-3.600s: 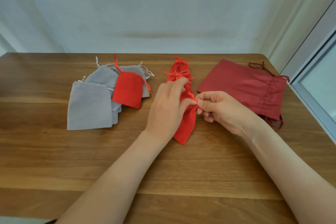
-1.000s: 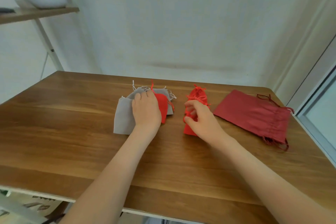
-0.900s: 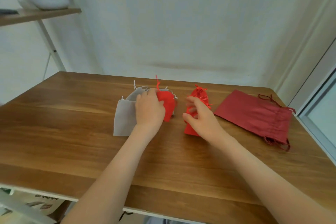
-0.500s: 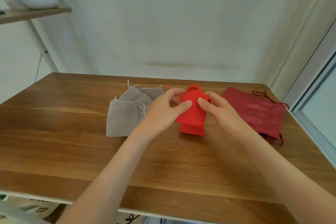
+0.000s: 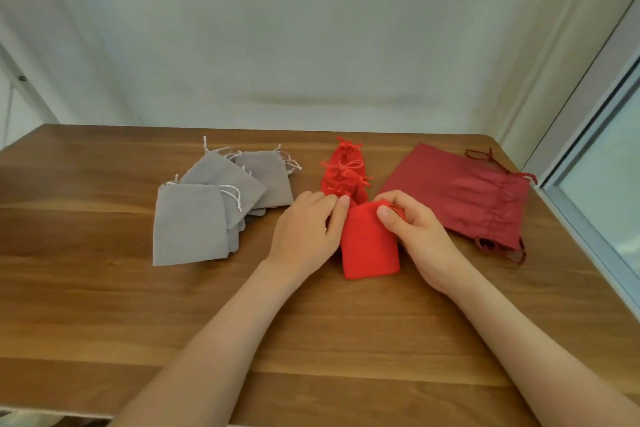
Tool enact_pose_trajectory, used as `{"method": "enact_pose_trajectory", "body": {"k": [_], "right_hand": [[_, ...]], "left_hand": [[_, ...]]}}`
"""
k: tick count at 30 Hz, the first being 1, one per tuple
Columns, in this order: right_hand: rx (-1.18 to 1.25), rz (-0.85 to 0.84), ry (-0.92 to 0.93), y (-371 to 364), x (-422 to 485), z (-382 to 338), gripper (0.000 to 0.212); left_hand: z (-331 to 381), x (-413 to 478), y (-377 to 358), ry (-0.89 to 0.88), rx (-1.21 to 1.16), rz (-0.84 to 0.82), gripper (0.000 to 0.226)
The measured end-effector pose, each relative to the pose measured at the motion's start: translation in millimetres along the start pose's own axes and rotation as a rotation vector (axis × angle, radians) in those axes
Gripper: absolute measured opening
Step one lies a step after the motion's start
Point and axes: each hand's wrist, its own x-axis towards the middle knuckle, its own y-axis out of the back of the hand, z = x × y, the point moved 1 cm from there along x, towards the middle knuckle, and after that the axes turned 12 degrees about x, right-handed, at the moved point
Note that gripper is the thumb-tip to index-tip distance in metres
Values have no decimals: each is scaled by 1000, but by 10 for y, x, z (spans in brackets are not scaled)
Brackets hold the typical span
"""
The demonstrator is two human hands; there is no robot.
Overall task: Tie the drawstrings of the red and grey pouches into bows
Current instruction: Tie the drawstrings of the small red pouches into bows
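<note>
1. A bright red pouch is laid flat, its mouth turned to 12 o'clock and its straight bottom edge to 6. A red drawstring is seen at its 1 o'clock corner.
2. Cinched red pouches, their cords knotted, are stacked in a row just at its 12 o'clock.
3. Grey pouches are fanned flat at its 9 to 10 o'clock, with white cords left loose.

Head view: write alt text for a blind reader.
A left hand and right hand grip the top of a red pouch on a table. Grey pouches lie left of it, tied red pouches behind, a dark red bag right.
</note>
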Motion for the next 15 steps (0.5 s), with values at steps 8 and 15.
{"method": "enact_pose_trajectory", "body": {"k": [8,15], "right_hand": [[-173,77,97,17,31,-26,21],[-204,157,94,53,34,-9,26]], "left_hand": [[-16,10,10,255,-454,-197,46],[-51,3,27,377,-604,-236,42]]}}
